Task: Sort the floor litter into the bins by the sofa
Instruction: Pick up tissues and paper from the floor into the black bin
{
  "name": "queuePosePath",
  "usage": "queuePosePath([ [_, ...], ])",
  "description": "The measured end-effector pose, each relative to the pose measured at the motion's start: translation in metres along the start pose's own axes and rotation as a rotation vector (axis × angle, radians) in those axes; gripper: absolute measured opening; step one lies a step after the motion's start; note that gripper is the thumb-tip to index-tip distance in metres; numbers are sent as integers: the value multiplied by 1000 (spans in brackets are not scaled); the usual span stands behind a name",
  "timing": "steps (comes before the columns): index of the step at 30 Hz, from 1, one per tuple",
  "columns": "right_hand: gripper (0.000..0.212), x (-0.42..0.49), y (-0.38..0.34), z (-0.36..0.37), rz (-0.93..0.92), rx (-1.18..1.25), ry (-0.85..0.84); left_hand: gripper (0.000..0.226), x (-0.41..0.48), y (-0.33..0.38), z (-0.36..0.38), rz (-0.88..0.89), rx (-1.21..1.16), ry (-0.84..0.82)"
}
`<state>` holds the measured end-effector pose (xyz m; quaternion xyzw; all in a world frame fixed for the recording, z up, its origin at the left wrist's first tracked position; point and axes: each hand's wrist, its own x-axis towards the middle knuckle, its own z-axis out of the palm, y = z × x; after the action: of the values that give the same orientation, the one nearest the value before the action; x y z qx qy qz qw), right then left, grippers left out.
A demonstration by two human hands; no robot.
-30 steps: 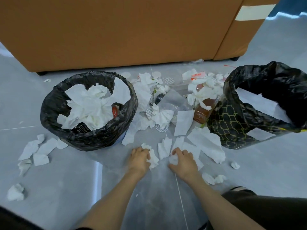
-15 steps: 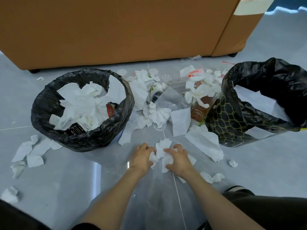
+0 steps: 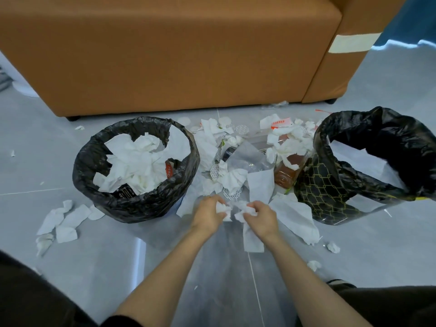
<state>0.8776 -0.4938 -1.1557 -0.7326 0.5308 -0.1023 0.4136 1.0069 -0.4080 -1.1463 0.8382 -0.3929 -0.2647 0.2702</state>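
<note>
Two hands, left hand [image 3: 208, 214] and right hand [image 3: 260, 217], squeeze tissues [image 3: 232, 207]. Left bin [image 3: 99, 197] looks nearly full; lots of paper, a bottle [image 3: 286, 177] remain.

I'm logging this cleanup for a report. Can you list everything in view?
sofa: one, orange-brown, behind the bins
left bin: one, black liner, floor left, piled with white tissues
right bin: one, black liner over a gold-patterned wall, floor right
bottle: one, clear with brown liquid, against the right bin
plastic bag: one, clear, between the bins
loose tissues: many, white, scattered between and around the bins
held tissues: crumpled, white, gripped in both hands
left hand: one, grips tissue, centre floor
right hand: one, grips tissue beside the left hand
</note>
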Motion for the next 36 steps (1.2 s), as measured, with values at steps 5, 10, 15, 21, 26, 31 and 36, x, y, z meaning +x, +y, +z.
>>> queuePosePath([
  [5,16,7,-57,-42,-84,301,164,35,1,45,-38,136,-132,168],
  [10,10,1,-118,-69,-174,618,165,36,-8,77,-89,277,-205,371],
  [15,13,-18,-182,-64,-236,853,-50,31,-21,65,-143,261,-269,534],
  [21,25,-27,-235,-19,-276,785,-254,31,-34,18,-186,146,-293,667],
  [26,31,-27,-264,21,-251,713,-400,35,-44,-23,-205,64,-231,720],
  [31,33,-18,-260,50,-233,366,-517,40,-44,-63,-208,-81,-192,525],
  [36,42,-14,-257,49,-470,50,-405,28,-45,-76,-207,-113,-98,550],
])
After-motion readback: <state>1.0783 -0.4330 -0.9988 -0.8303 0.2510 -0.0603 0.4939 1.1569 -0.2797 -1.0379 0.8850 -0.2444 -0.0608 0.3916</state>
